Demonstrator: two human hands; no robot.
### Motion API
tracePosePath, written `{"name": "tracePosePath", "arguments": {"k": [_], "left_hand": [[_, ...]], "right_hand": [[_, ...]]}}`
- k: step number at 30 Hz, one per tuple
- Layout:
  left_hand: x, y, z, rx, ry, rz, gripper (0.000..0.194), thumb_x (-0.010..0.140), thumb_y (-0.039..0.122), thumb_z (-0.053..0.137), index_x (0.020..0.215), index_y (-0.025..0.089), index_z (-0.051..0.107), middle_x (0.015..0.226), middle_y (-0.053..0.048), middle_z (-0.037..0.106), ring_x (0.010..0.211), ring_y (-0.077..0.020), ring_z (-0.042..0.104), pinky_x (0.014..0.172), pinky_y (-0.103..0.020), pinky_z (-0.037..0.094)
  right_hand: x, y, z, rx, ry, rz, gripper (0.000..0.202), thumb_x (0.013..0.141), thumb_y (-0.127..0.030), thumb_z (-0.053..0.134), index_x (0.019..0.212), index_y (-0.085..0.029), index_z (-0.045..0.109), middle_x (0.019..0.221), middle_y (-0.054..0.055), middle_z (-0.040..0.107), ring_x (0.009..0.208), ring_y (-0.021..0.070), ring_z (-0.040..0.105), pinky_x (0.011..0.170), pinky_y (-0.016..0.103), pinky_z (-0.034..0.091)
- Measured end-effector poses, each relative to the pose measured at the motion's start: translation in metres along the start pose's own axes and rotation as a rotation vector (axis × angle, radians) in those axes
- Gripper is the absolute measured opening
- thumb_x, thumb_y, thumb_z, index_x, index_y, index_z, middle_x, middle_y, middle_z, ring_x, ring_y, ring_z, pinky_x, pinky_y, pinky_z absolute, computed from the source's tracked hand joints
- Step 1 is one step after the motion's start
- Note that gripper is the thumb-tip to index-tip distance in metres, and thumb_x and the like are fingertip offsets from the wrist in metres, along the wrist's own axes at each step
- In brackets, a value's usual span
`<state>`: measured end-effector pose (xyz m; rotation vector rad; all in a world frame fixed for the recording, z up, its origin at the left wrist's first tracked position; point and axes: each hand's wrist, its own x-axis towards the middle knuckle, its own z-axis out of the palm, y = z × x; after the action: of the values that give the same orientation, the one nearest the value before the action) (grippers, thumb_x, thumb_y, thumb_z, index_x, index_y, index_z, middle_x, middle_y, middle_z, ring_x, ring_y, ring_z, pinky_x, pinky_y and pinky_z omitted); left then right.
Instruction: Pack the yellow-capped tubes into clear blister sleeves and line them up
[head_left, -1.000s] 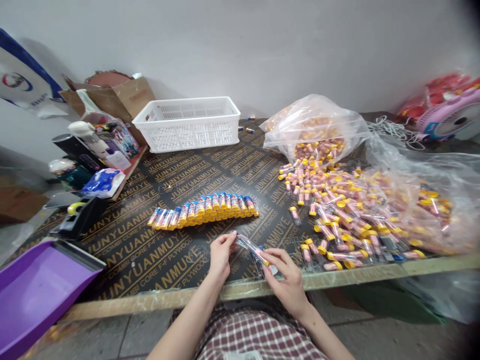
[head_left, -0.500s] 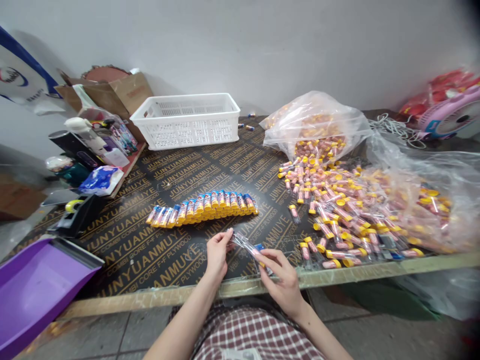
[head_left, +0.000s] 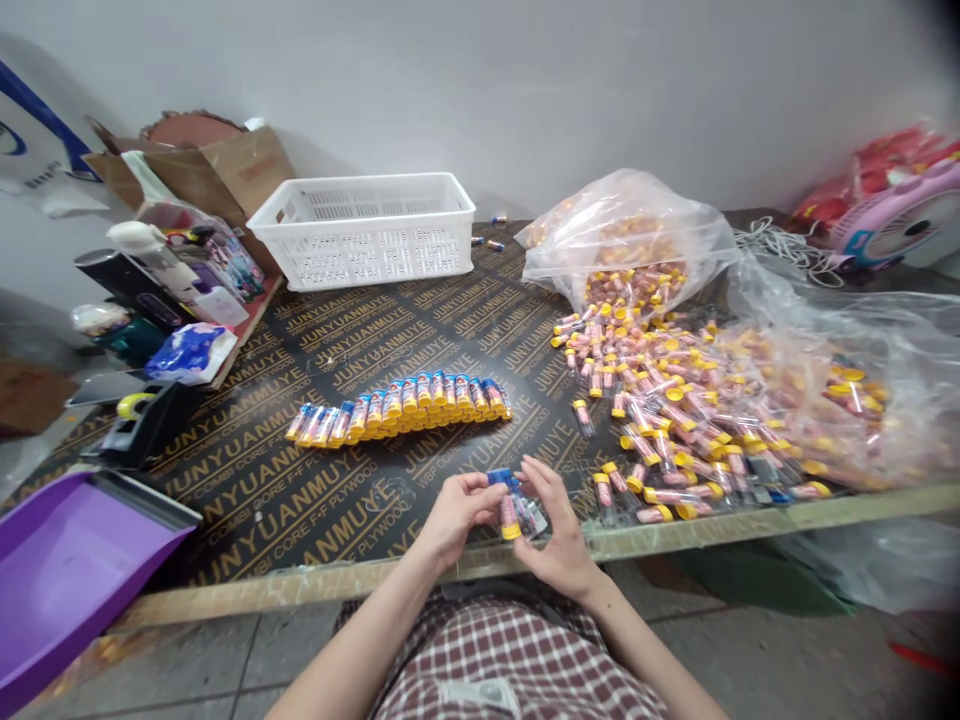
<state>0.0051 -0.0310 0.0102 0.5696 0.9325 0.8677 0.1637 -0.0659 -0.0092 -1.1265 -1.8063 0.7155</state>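
Note:
My left hand (head_left: pixel 459 515) pinches a small tube (head_left: pixel 508 512) with a yellow cap and a blue top end, held above the table's front edge. Just right of it, my right hand (head_left: pixel 556 530) has its fingers spread around the tube and a clear wrapper with blue print; whether its fingertips touch them is hard to tell. Beyond the hands lies a curved stack of tubes (head_left: pixel 405 402), yellow caps toward me and blue tops away. A loose heap of pink tubes with yellow caps (head_left: pixel 667 400) spreads to the right.
A white plastic basket (head_left: pixel 367 245) stands at the back. Clear bags (head_left: pixel 630 215) with more tubes sit behind the heap. At the left are a purple dustpan (head_left: pixel 67 570), a tape dispenser (head_left: pixel 142 425) and bottles (head_left: pixel 131 285). A pink fan (head_left: pixel 900 225) is far right.
The clear wrapper is no longer stretched out between my hands. My left hand has moved right onto the tube, now upright, and my right hand's fingers have spread. The view has shifted slightly.

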Motion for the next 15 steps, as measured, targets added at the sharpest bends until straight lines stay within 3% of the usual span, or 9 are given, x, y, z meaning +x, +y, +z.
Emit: {"name": "tracePosePath", "arguments": {"k": [3,6,15], "left_hand": [[-0.0042,-0.0042,0.0036,0.036,-0.037,-0.041,0.037,0.053,0.033,0.082,0.074,0.008,0.066,0.068,-0.007,0.065,0.056,-0.0108,0.058,0.056,-0.021,0.045],[-0.0066,-0.0076,0.0056,0.048,-0.032,-0.059,0.038,0.051,0.034,0.082,0.074,0.009,0.066,0.068,-0.006,0.066,0.057,-0.0117,0.059,0.056,-0.021,0.045],[-0.0109,-0.0104,0.0102,0.020,0.027,-0.047,0.038,0.049,0.035,0.083,0.071,0.010,0.065,0.065,-0.004,0.066,0.054,-0.0111,0.059,0.055,-0.021,0.045]], "right_hand": [[0.0017,-0.0016,-0.0025,0.100,-0.080,-0.017,0.083,0.063,-0.005,0.050,0.139,-0.025,0.024,0.145,0.010,0.023,0.130,0.0284,0.034,0.103,0.046,0.038],[0.0000,-0.0014,-0.0022,0.177,-0.116,-0.008,0.082,0.062,-0.005,0.049,0.138,-0.024,0.025,0.139,0.010,0.035,0.127,0.0263,0.038,0.103,0.044,0.038],[-0.0032,-0.0009,0.0048,0.226,-0.032,0.007,0.081,0.061,-0.007,0.051,0.136,-0.022,0.027,0.132,0.011,0.043,0.118,0.0249,0.048,0.099,0.041,0.044]]}}
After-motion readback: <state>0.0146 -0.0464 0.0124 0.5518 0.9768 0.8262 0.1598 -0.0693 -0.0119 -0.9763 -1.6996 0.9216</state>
